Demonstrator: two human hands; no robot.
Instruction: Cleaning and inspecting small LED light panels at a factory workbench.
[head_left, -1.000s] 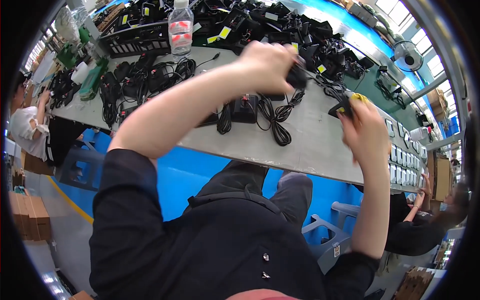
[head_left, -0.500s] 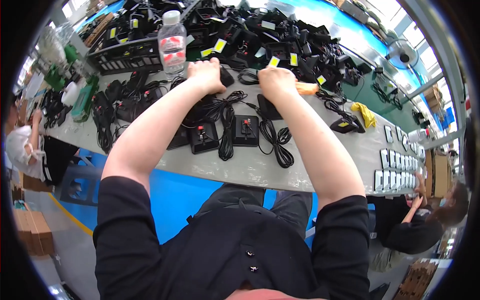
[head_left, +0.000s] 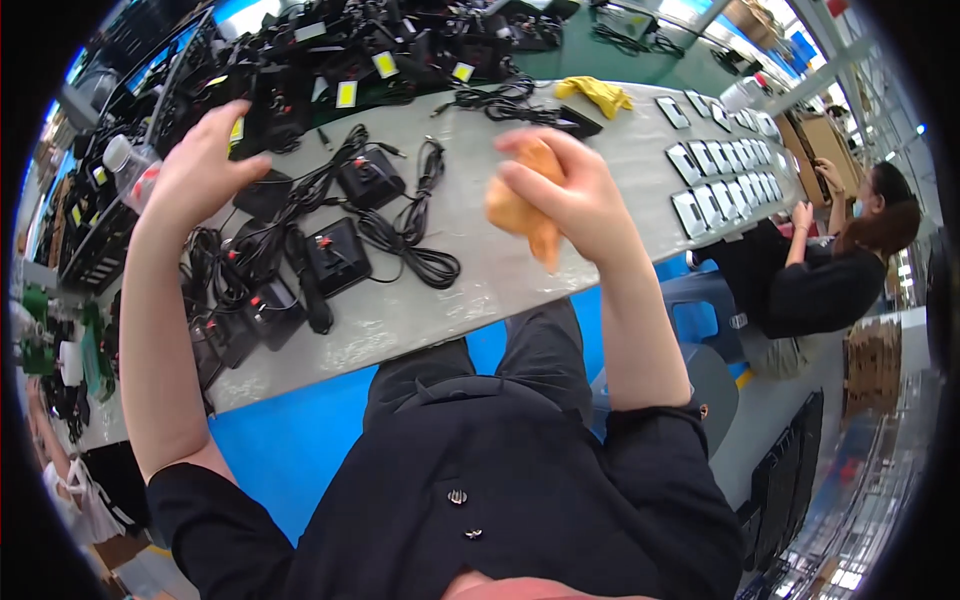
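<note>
My right hand (head_left: 575, 195) is closed round a crumpled orange cloth (head_left: 530, 200), held over the table to the right of the black devices. My left hand (head_left: 208, 165) has its fingers spread and holds nothing. It hovers at the left, near a black square device (head_left: 264, 197) and beside the clear bottle (head_left: 135, 175). Close by lie several more black square devices with small red parts, such as one black device (head_left: 337, 255), with bundled black cables (head_left: 425, 262) among them.
A large heap of black devices (head_left: 400, 50) covers the table's far side. A yellow cloth (head_left: 595, 95) lies beyond my right hand. Rows of small white-and-black pieces (head_left: 725, 160) are at the right, where a person in black (head_left: 830, 270) sits. Another person (head_left: 80, 490) is at the left.
The view has swung to the right. My right hand has come nearer with the orange cloth, off the table's far part. My left hand has let go of a black device and spread its fingers.
</note>
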